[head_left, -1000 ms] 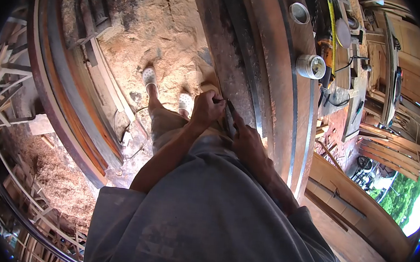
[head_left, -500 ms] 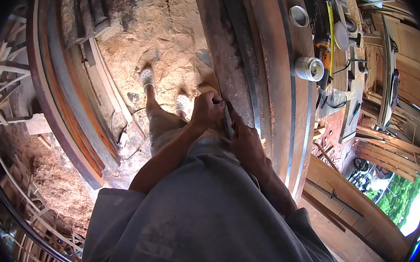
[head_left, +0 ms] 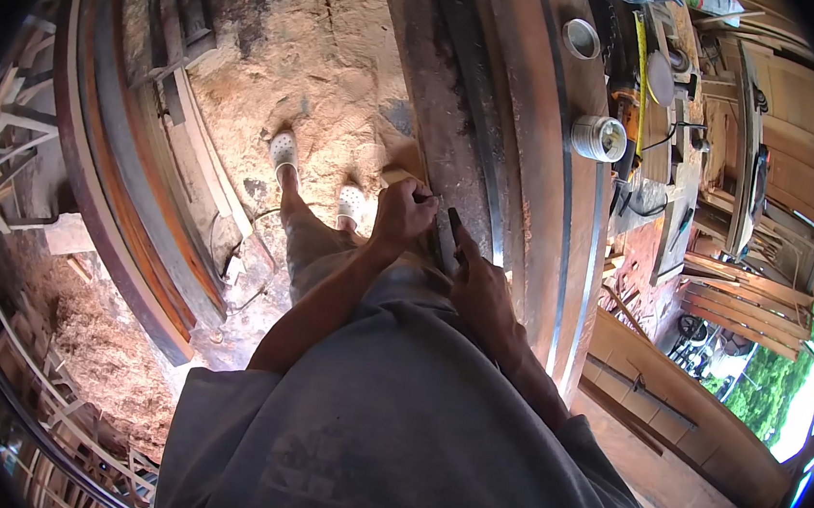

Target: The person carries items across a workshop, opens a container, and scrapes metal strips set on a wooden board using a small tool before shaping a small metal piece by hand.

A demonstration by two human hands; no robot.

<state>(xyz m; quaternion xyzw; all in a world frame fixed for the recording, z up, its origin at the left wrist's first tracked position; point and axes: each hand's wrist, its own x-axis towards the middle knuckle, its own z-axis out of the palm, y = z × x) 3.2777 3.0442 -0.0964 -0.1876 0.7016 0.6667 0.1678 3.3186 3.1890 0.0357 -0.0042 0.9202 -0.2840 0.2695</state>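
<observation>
My left hand (head_left: 402, 219) is closed near the edge of the dark wooden board (head_left: 455, 152). Its fingers curl round something small and dark, too little of which shows to name. Just to the right, my right hand (head_left: 484, 288) grips a dark, narrow tool (head_left: 456, 223) whose end points up and away from me. A grey, flat strip (head_left: 444, 246) shows beside that tool, between the two hands; I cannot tell whether it belongs to it. A small gap separates the tool's end from my left fingers.
On the boards at the right stand a white open tub (head_left: 599, 138) with pale contents and a round metal lid or tin (head_left: 581, 39). Beyond lies a yellow tape measure (head_left: 640, 81) among tools. Long planks (head_left: 134, 162) lie at left, and sawdust (head_left: 279, 59) covers the floor.
My right hand and the dark tool have drawn slightly away from my left hand, opening a small gap between them. The left hand has barely moved.
</observation>
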